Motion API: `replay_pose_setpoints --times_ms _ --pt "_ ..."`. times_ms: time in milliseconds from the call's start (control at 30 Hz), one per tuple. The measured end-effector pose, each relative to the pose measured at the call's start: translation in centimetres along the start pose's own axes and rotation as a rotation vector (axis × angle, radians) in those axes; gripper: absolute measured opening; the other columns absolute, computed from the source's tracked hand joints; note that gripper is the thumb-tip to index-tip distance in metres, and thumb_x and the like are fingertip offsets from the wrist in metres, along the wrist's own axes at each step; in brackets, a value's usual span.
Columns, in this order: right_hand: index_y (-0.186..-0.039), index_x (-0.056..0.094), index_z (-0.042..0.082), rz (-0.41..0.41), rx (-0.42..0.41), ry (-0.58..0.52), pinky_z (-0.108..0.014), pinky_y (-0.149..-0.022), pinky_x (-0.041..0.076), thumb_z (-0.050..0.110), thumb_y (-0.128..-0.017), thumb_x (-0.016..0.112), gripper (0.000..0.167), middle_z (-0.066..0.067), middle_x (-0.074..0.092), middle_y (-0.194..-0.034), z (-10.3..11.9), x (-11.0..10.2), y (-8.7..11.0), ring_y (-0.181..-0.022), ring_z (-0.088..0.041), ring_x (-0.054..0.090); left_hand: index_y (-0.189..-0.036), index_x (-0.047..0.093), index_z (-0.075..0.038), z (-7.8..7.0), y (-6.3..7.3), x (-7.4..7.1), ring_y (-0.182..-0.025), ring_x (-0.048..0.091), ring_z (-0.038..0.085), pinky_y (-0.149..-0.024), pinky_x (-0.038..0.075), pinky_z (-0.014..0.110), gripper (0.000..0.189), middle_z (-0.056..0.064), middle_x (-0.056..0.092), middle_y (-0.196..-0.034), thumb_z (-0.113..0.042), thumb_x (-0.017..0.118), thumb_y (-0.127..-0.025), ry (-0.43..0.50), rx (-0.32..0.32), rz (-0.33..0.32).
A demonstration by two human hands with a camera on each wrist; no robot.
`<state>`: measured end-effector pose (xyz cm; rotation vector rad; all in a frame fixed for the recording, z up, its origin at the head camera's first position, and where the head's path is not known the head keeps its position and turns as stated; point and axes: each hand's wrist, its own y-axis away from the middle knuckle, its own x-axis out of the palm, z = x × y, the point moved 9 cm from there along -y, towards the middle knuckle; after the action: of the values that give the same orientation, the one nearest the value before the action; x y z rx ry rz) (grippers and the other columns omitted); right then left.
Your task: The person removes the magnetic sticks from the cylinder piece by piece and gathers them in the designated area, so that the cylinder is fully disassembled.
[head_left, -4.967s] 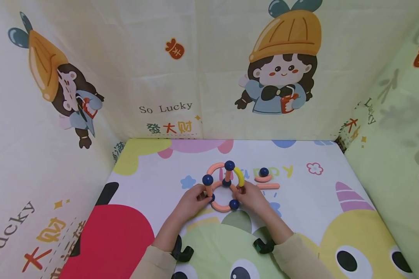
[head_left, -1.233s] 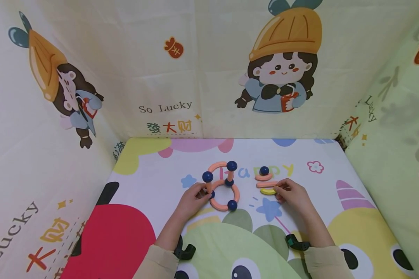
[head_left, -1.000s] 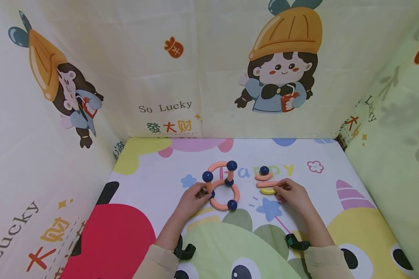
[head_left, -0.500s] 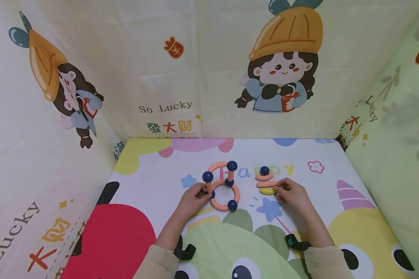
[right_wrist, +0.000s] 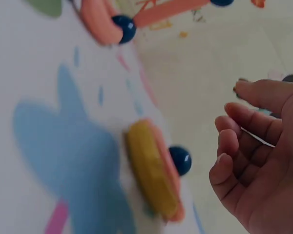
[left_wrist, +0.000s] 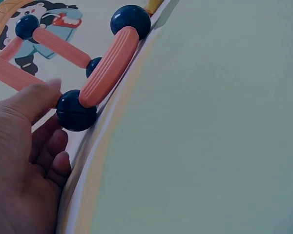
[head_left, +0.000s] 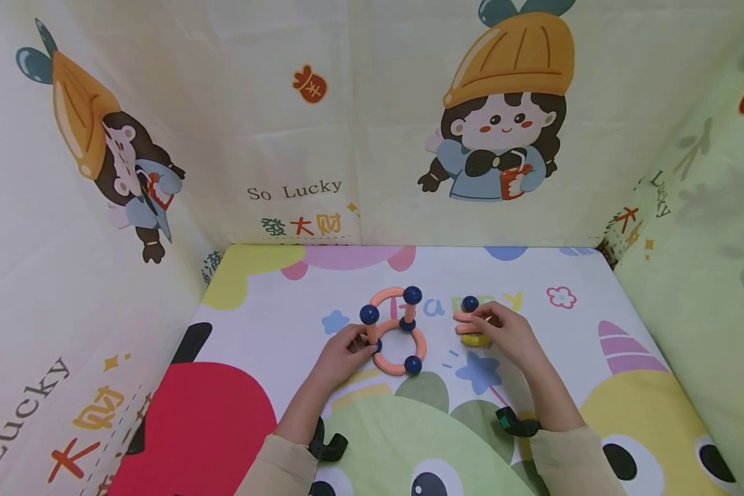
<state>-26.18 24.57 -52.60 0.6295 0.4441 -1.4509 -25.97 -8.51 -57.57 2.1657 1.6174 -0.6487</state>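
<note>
In the head view a toy frame of pink magnetic sticks and dark blue balls (head_left: 412, 365) stands mid-table, with a ring at its base and two upright rods. My left hand (head_left: 347, 355) grips the left upright rod (left_wrist: 19, 75) low down, beside its bottom ball (left_wrist: 76, 111). My right hand (head_left: 507, 334) hovers over the loose pieces, thumb and fingers apart with nothing between them in the right wrist view. Under and beside it lie a curved pink stick (head_left: 461, 316), a straight pink stick (head_left: 466, 330), a curved yellow stick (right_wrist: 151, 170) and a loose blue ball (head_left: 470, 303).
The table is covered by a cartoon-printed cloth (head_left: 297, 296). Printed curtains (head_left: 390, 138) rise at the back and on both sides. Each wrist wears a black strap mount (head_left: 328, 444).
The yellow curved stick came off the frame and now lies by the loose pieces. My right hand has just lifted from there and shifted up and left. My left hand stays put.
</note>
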Motion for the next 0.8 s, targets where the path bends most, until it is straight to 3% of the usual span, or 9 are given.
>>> replay_pose_setpoints --times_ms 100,200,400,600,800 --pt "-0.114 0.064 0.018 0.038 -0.04 -0.091 -0.038 -0.086 0.052 0.047 -0.094 0.064 0.036 -0.008 0.068 -0.109 2.1 0.5 -0.2 -0.096 -0.03 0.065 -0.113 0.061 -0.038 -0.2 0.0 -0.2 -0.083 0.053 0.016 -0.072 0.045 0.031 0.031 -0.01 0.059 -0.102 -0.053 0.069 -0.088 -0.027 -0.004 -0.014" --pt "-0.116 0.063 0.019 0.077 -0.086 -0.171 -0.041 -0.085 0.057 0.044 -0.093 0.066 0.034 -0.009 0.067 -0.107 4.0 1.1 -0.4 -0.096 -0.034 0.066 -0.119 0.059 -0.04 -0.5 -0.1 -0.7 -0.088 0.053 0.018 -0.076 0.045 0.034 0.04 -0.008 0.058 -0.107 -0.055 0.071 -0.085 -0.007 -0.016 -0.029" --pt "-0.123 0.061 0.019 0.104 -0.176 -0.144 -0.044 -0.073 0.059 0.044 -0.092 0.067 0.041 -0.007 0.062 -0.113 7.4 1.8 -0.9 -0.098 -0.029 0.058 -0.138 0.049 -0.041 -2.6 -0.2 -2.7 -0.107 0.056 0.022 -0.092 0.047 0.04 0.065 -0.006 0.06 -0.119 -0.05 0.078 -0.081 0.119 -0.064 -0.048" --pt "-0.129 0.059 0.022 0.11 -0.324 -0.102 -0.053 -0.099 0.048 0.037 -0.094 0.067 0.04 -0.003 0.061 -0.129 10.5 3.2 -1.7 -0.119 -0.031 0.056 -0.147 0.043 -0.033 -5.3 -0.4 -4.2 -0.112 0.055 0.035 -0.096 0.046 0.052 0.073 -0.003 0.059 -0.125 -0.043 0.078 -0.083 0.145 0.063 -0.046" --pt "-0.134 0.058 0.024 0.151 -0.388 -0.109 -0.056 -0.105 0.042 0.042 -0.094 0.066 0.044 0.001 0.059 -0.134 13.1 4.9 -2.3 -0.125 -0.028 0.053 -0.145 0.047 -0.031 -6.6 -0.3 -4.4 -0.108 0.057 0.03 -0.093 0.048 0.05 0.063 -0.002 0.063 -0.122 -0.032 0.075 -0.089 0.119 0.129 -0.047"
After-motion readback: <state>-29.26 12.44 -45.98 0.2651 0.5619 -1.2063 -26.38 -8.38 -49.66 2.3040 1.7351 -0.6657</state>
